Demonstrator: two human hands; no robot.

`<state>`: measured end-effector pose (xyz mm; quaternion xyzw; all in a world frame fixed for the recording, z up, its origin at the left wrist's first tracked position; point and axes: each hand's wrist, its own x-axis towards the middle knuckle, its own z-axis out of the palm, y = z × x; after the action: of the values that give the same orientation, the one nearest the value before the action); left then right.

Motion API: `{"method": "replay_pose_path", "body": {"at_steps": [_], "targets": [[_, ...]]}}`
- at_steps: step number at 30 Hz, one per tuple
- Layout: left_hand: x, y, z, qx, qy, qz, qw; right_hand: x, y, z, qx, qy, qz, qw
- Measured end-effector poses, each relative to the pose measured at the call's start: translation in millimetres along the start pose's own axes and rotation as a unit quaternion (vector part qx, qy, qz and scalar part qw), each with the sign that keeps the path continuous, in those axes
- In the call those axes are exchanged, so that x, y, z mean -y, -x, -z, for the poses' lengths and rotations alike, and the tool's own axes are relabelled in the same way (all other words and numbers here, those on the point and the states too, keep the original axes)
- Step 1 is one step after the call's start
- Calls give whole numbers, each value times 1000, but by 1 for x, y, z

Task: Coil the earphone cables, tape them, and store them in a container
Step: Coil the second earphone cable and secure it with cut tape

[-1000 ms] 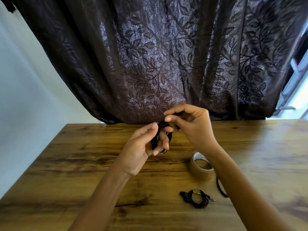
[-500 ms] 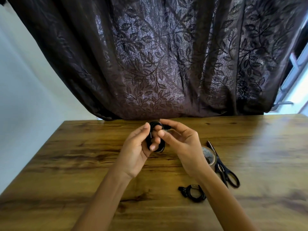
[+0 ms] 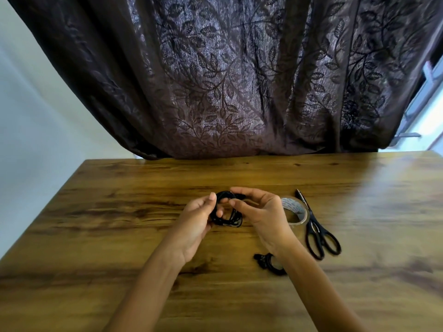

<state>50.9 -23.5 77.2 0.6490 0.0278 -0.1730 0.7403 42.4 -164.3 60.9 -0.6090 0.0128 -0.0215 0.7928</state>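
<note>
A black coiled earphone cable (image 3: 227, 215) hangs between both hands over the middle of the wooden table (image 3: 119, 224). My left hand (image 3: 197, 220) grips the coil's left side with thumb and fingers. My right hand (image 3: 260, 210) pinches the coil's upper right part. A second coiled black earphone (image 3: 267, 262) lies on the table near my right wrist, partly hidden by the forearm. A roll of clear tape (image 3: 296, 212) stands just right of my right hand.
Black-handled scissors (image 3: 316, 231) lie to the right of the tape roll, blades pointing away. A dark leaf-patterned curtain (image 3: 239, 80) hangs behind the table's far edge. A pale wall is on the left and a window on the far right.
Both hands have lowered toward the table with the coil. The view tilted, so the scissors and tape came out from behind my right arm.
</note>
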Motion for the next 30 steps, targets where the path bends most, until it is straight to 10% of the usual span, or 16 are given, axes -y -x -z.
{"method": "replay_pose_path", "body": {"at_steps": [17,30], "targets": [[110,-30,30,-135,-416,-34,899,-113,4,3,-70,352,-99,928],[132,-26,32,-187,-459,-91,864,-135,8,-1,-70,439,-64,893]]}}
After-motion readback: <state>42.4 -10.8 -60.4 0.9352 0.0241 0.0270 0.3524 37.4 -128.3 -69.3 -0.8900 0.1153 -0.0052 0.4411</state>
